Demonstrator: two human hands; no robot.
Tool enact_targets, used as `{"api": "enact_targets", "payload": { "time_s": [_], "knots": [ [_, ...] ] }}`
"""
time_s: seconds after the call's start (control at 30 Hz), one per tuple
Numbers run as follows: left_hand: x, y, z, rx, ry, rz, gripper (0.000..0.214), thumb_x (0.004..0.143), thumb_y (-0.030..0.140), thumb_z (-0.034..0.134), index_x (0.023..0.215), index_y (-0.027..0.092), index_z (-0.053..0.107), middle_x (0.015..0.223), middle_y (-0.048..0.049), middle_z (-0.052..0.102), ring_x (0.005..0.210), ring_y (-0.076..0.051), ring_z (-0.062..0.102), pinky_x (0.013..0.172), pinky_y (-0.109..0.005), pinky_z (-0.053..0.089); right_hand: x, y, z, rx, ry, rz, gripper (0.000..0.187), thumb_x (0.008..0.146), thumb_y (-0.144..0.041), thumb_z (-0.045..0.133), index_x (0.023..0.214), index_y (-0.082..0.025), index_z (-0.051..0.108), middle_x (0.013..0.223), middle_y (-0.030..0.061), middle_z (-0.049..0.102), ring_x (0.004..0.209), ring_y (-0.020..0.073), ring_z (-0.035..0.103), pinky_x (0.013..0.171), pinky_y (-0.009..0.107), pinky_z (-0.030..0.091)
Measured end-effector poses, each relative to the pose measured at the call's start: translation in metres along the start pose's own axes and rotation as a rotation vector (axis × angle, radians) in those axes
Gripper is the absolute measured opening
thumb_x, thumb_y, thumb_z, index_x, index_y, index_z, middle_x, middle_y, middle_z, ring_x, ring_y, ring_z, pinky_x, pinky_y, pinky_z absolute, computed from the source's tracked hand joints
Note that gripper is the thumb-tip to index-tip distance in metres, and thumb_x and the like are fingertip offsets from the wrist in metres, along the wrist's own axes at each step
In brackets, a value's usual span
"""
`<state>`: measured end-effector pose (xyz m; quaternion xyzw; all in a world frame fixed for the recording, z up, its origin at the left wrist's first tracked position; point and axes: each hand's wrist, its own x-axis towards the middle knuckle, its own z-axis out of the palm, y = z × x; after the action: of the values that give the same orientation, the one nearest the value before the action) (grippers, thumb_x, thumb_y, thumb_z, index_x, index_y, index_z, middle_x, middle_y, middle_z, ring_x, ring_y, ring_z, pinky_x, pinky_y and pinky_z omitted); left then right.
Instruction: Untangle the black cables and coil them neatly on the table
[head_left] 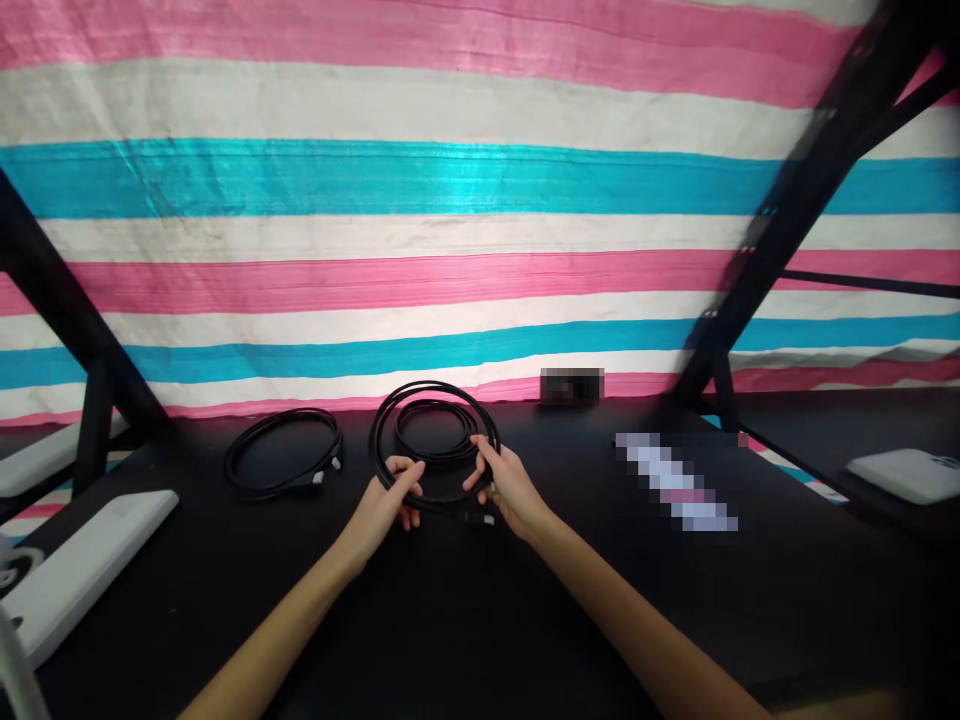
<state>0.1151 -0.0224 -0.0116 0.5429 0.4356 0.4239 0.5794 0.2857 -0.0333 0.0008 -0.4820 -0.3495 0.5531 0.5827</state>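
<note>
A black cable wound into a round coil [433, 425] is held up over the black table [465, 610]. My left hand [390, 500] is closed on the coil's lower left side. My right hand [506, 485] grips its lower right side, fingers curled round the strands, next to a plug end with a light tip. A second coiled black cable [281, 455] lies flat on the table to the left, apart from both hands.
A striped pink, white and teal sheet hangs behind the table. Black frame bars slant at left [67, 320] and right [795, 220]. White flat objects lie at the left edge [82, 565] and far right [904, 472]. A small dark box [571, 385] sits at the back.
</note>
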Motion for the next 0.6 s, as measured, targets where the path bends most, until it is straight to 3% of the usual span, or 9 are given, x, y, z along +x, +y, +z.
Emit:
{"api": "enact_targets", "payload": {
  "time_s": [0.13, 0.23, 0.4, 0.5, 0.6],
  "knots": [
    [-0.006, 0.000, 0.005, 0.114, -0.113, -0.083, 0.041, 0.074, 0.059, 0.051, 0.084, 0.020, 0.042, 0.034, 0.0093, 0.043, 0.024, -0.010, 0.040, 0.026, -0.016, 0.022, 0.000, -0.001, 0.000, 0.023, 0.011, -0.062, 0.024, 0.082, -0.036, 0.055, 0.094, -0.016, 0.054, 0.054, -0.0080, 0.042, 0.041, 0.0085, 0.054, 0.028, 0.015, 0.035],
    [-0.014, 0.010, 0.003, 0.065, -0.191, -0.143, 0.040, 0.076, 0.057, 0.052, 0.093, 0.021, 0.045, 0.034, 0.0130, 0.034, 0.022, -0.006, 0.029, 0.026, -0.014, 0.012, -0.002, -0.002, 0.002, 0.092, 0.010, -0.065, 0.026, 0.079, -0.037, 0.059, 0.094, -0.017, 0.054, 0.055, -0.0081, 0.042, 0.042, 0.0075, 0.051, 0.028, 0.015, 0.035],
    [-0.024, 0.020, 0.005, -0.004, -0.349, -0.169, 0.036, 0.078, 0.053, 0.054, 0.093, 0.021, 0.046, 0.041, 0.0116, 0.037, 0.026, -0.004, 0.034, 0.027, -0.014, 0.016, -0.007, -0.001, 0.007, 0.191, -0.052, -0.067, 0.028, 0.080, -0.042, 0.056, 0.096, -0.020, 0.050, 0.058, -0.0077, 0.039, 0.047, 0.0075, 0.050, 0.032, 0.015, 0.038],
    [-0.025, 0.018, 0.010, -0.021, -0.353, -0.144, 0.034, 0.078, 0.051, 0.054, 0.090, 0.021, 0.046, 0.043, 0.0109, 0.040, 0.027, -0.006, 0.039, 0.028, -0.014, 0.019, -0.007, 0.001, 0.008, 0.096, -0.114, -0.066, 0.027, 0.080, -0.044, 0.055, 0.095, -0.022, 0.049, 0.064, -0.0051, 0.045, 0.058, 0.0108, 0.058, 0.039, 0.017, 0.045],
    [-0.021, 0.016, 0.010, -0.105, -0.244, -0.085, 0.033, 0.075, 0.046, 0.060, 0.092, 0.021, 0.045, 0.042, 0.0119, 0.039, 0.027, -0.006, 0.039, 0.028, -0.014, 0.021, -0.004, 0.006, 0.006, -0.009, -0.152, -0.060, 0.028, 0.078, -0.044, 0.058, 0.092, -0.022, 0.050, 0.076, -0.0010, 0.054, 0.073, 0.0143, 0.063, 0.050, 0.020, 0.051]
  ]
}}
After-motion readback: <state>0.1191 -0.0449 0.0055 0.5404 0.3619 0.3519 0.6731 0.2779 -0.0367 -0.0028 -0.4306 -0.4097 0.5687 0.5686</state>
